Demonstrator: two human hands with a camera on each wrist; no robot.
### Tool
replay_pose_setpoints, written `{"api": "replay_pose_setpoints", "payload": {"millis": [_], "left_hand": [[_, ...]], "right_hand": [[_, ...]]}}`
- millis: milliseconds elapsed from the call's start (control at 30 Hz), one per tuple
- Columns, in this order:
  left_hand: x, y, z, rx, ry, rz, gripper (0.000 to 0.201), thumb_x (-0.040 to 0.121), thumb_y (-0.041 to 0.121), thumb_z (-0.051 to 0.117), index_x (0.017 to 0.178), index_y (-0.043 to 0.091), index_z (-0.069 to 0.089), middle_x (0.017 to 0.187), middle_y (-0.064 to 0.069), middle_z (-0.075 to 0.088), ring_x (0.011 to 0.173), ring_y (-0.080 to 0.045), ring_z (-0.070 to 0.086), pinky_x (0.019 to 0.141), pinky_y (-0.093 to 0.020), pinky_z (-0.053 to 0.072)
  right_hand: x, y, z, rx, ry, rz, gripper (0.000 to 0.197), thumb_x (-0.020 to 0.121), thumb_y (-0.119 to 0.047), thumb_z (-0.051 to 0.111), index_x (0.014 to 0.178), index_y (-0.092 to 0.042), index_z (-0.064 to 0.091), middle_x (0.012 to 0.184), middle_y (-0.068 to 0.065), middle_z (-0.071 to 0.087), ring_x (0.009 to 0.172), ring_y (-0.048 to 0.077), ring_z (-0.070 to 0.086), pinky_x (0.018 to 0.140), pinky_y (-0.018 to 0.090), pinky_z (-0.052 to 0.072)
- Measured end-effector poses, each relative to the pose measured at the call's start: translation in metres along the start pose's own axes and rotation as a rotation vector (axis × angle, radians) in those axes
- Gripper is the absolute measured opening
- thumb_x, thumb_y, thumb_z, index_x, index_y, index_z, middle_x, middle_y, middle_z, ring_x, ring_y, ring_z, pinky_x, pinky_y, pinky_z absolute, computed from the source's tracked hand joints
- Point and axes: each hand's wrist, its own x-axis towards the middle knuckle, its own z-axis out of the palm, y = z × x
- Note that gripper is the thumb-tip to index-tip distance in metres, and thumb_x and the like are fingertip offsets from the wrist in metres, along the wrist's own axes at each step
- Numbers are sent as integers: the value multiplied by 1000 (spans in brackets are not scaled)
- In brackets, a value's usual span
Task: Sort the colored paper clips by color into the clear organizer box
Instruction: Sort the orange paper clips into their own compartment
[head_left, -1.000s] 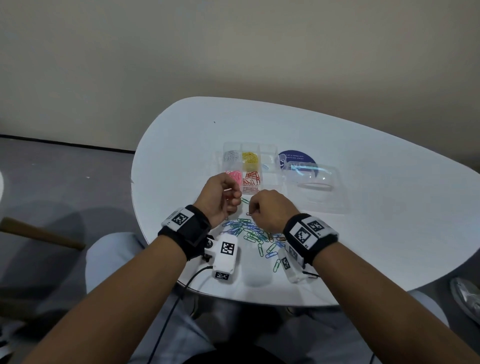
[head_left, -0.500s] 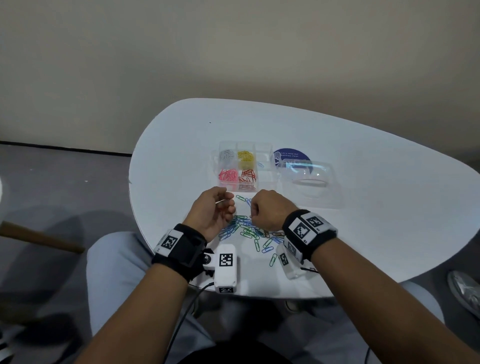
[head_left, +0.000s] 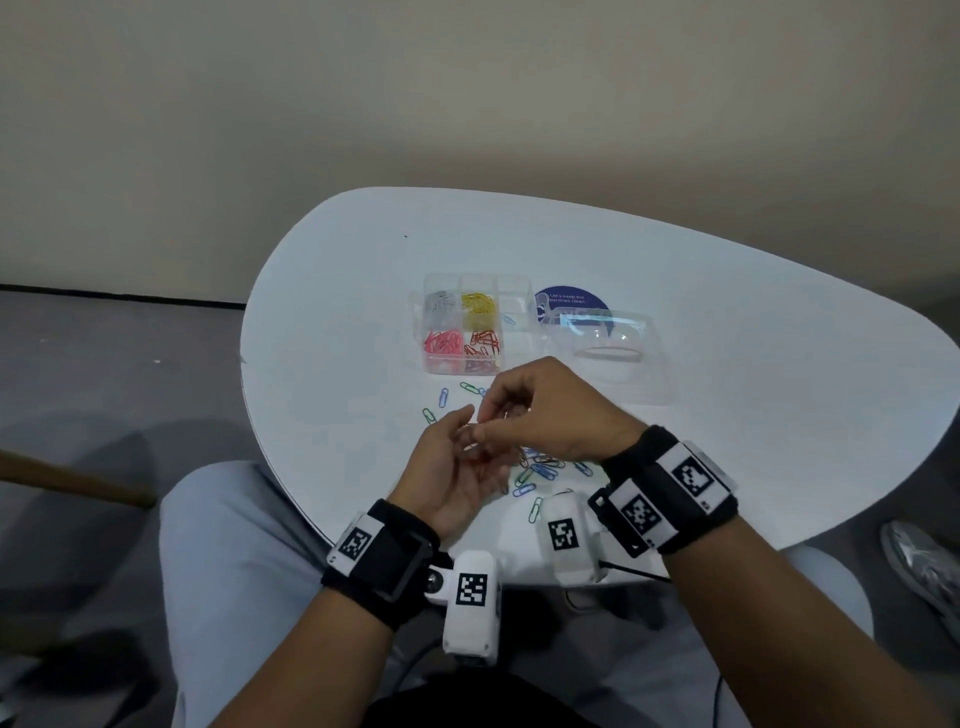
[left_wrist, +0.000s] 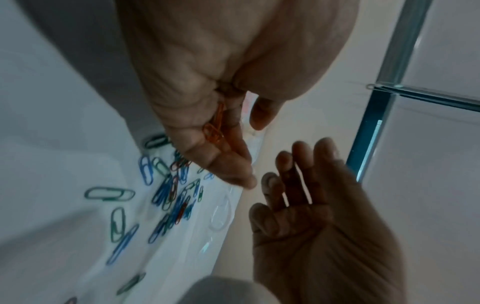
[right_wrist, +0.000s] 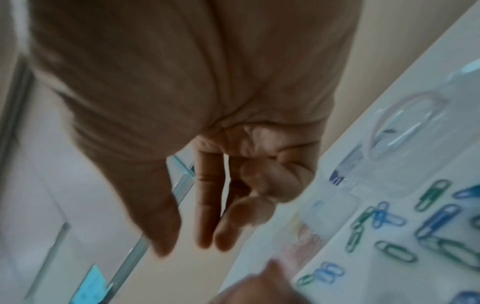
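White rounded surface (head_left: 727, 291), beige wall behind, grey floor. Clear organizer box (head_left: 519, 283) mid-surface: grey clips, yellow clips upper cells; pink, red lower cells; right cells look near empty. Clear lid (head_left: 608, 343) beside box, partly over blue sticker (head_left: 566, 299). Loose paper clips (head_left: 540, 470), thin wire loops, mostly blue and green, few red, scattered near front edge. Left hand (head_left: 457, 467) palm up, cupping orange-red clips (left_wrist: 215, 127). Right hand (head_left: 550, 410) just above it, fingers loosely spread; pinch unclear.
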Motion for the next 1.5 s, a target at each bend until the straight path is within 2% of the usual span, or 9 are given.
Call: {"api": "replay_pose_setpoints", "payload": {"millis": [133, 333, 500, 567, 700, 833, 1000, 1167, 1500], "left_hand": [[9, -6, 2, -82, 5, -123, 35, 96, 28, 48, 63, 15, 48, 51, 3, 37, 39, -9, 33, 33, -17, 27], [13, -5, -3, 116, 64, -46, 42, 99, 32, 45, 59, 19, 43, 46, 7, 20, 36, -8, 15, 34, -15, 11], [10, 5, 1, 755, 193, 239, 23, 95, 25, 60, 79, 10, 69, 49, 7, 52, 35, -4, 40, 37, -15, 27], [11, 13, 3, 1015, 148, 332, 13, 90, 20, 66, 84, 11, 74, 66, 10, 67, 53, 3, 56, 53, -12, 39], [15, 28, 18, 1463, 22, 371, 10, 83, 18, 73, 92, 21, 75, 59, 15, 51, 53, 1, 50, 57, -17, 37], [31, 33, 30, 1814, 3, 348, 13, 77, 25, 77, 88, 32, 73, 77, 13, 52, 76, -10, 53, 73, -25, 44], [38, 35, 33, 1913, 2, 321, 14, 86, 16, 62, 80, 22, 72, 92, 7, 70, 88, -13, 64, 75, -28, 51], [40, 40, 26, 1884, -26, 350, 9, 88, 23, 64, 88, 19, 72, 81, 12, 61, 82, -13, 60, 71, -27, 44], [42, 33, 33, 1969, -89, 366, 10, 84, 31, 70, 76, 26, 68, 69, 16, 57, 71, -8, 57, 65, -24, 40]], "right_hand": [[1, 25, -9, -67, 214, 53, 10, 84, -21, 76, 80, -12, 77, 67, -11, 68, 54, -8, 55, 59, 10, 41], [7, 60, 9, -368, 85, 259, 10, 77, -25, 75, 70, -18, 76, 68, -8, 70, 71, 11, 66, 70, 32, 57], [17, 60, 3, -420, 85, 252, 9, 76, -19, 68, 68, -18, 72, 69, -8, 69, 73, 14, 66, 70, 32, 57], [18, 62, -3, -325, 144, 223, 11, 78, -16, 69, 66, -18, 69, 72, -5, 70, 73, 13, 65, 68, 30, 55], [11, 68, -18, -160, 304, 187, 10, 78, -10, 71, 69, -11, 70, 70, -2, 69, 65, 8, 61, 62, 20, 45], [-5, 78, -24, -116, 297, 197, 11, 76, -3, 71, 70, -12, 70, 70, 1, 69, 63, 10, 61, 64, 25, 53], [-19, 86, -22, -182, 137, 176, 20, 84, -2, 61, 85, -13, 77, 74, -8, 70, 60, -4, 60, 61, 12, 44], [-21, 87, -18, -326, 65, 162, 27, 85, -6, 56, 93, -19, 78, 91, -8, 73, 80, 6, 63, 78, 23, 52], [-15, 73, -10, -517, -8, 202, 18, 82, -8, 56, 83, -19, 70, 97, -6, 64, 89, 17, 61, 77, 30, 50]]}}
